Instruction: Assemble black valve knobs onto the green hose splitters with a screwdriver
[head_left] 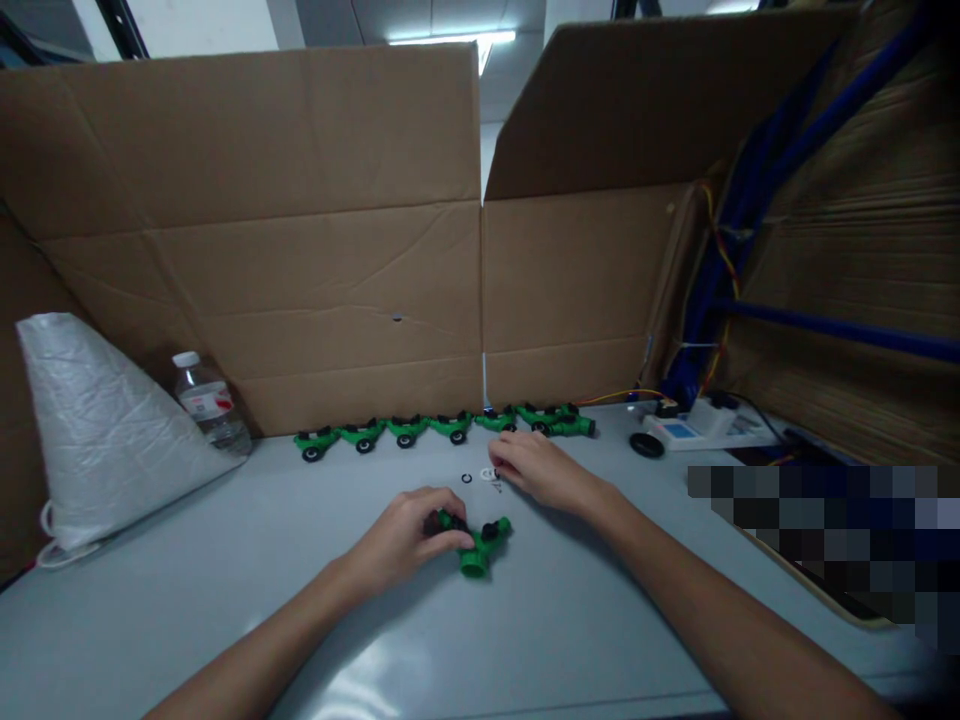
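Observation:
My left hand [409, 535] is closed round one arm of a green Y-shaped plastic fitting [480, 545] with black caps, which lies on the grey table [300, 600]. My right hand [536, 468] reaches further back, its fingertips pinched down at some small rings and washers [480, 476] lying loose on the table. What the fingertips grip is too small to make out. A row of several similar green fittings [450, 428] stands along the cardboard wall behind the hands.
Cardboard walls [300, 250] enclose the back and right. A white plastic bag [105, 430] and a water bottle [210, 402] stand at the left. A white device with wires [697, 428] and a black roll [646, 445] sit at the right.

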